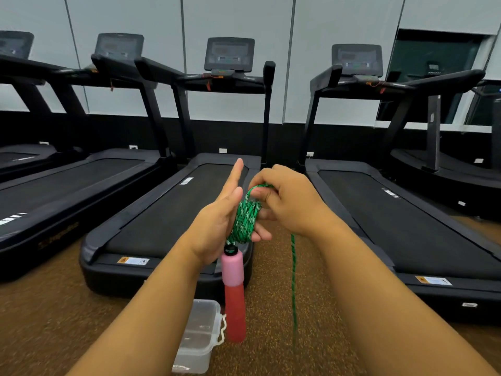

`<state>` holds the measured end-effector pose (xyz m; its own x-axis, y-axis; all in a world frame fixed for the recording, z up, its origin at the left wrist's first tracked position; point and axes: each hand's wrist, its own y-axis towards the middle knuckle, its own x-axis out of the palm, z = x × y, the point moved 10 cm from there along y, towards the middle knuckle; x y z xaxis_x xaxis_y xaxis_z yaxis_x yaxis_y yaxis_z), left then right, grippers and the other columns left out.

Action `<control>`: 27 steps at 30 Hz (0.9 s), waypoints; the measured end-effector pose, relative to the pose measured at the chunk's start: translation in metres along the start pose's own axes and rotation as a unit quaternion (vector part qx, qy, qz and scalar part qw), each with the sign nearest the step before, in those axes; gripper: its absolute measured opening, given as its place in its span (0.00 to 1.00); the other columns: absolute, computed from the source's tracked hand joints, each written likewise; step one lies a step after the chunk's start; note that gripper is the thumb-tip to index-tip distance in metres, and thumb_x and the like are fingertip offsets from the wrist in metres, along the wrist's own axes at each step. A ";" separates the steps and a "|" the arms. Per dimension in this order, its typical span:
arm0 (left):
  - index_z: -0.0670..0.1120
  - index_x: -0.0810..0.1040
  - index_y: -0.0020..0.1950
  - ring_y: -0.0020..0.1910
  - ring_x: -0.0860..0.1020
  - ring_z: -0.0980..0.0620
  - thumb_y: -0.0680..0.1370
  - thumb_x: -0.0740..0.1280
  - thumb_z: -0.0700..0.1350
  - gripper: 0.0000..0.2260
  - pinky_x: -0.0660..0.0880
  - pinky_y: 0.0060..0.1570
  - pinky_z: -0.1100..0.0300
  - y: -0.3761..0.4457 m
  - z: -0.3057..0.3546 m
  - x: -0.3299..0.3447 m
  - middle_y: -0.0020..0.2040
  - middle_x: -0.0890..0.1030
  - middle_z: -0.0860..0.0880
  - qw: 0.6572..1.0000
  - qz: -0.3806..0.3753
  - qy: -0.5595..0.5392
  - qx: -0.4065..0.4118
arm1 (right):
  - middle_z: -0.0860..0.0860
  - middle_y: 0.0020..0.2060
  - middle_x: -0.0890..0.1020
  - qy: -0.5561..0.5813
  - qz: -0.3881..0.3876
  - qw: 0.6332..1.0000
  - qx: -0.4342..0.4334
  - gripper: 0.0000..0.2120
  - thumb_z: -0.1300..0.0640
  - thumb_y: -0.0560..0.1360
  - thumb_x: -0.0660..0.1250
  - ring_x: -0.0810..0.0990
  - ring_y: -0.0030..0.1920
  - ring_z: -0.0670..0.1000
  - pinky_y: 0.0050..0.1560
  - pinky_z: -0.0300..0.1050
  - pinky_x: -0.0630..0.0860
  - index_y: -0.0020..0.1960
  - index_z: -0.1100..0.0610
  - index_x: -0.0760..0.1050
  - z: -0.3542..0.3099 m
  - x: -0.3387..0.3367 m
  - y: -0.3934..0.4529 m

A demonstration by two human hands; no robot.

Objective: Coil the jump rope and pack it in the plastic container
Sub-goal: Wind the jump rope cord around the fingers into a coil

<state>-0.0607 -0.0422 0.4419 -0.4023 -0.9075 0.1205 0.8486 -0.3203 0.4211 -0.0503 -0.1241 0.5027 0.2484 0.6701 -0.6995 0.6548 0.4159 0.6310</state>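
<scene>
A green jump rope (246, 219) is wound in several turns around my left hand (220, 223), whose fingers point up and forward. Its pink and red handle (233, 291) hangs straight down below that hand. My right hand (287, 203) pinches the rope at the top of the coil, just right of my left palm. From under my right hand a loose strand (293, 280) drops toward the floor. The clear plastic container (199, 336) sits on the floor under my left forearm, with a white cord at its right side.
A row of black treadmills (168, 213) stands ahead on the brown floor (273, 335), one directly behind my hands. Grey wall panels and a dark window (431, 74) lie beyond them.
</scene>
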 end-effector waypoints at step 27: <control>0.66 0.46 0.76 0.60 0.80 0.43 0.81 0.51 0.30 0.36 0.77 0.58 0.56 0.005 0.040 -0.026 0.66 0.73 0.36 0.993 0.084 0.030 0.081 | 0.49 0.57 0.82 0.074 -0.049 0.995 0.034 0.16 0.52 0.81 0.58 0.78 0.56 0.50 0.56 0.52 0.76 0.68 0.49 0.72 0.017 0.075 -0.045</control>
<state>-0.0593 -0.0097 0.4766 -0.2341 -0.9607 0.1495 0.8339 -0.1193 0.5389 -0.0494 -0.1032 0.4162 0.0761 0.7142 -0.6958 0.7182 0.4448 0.5351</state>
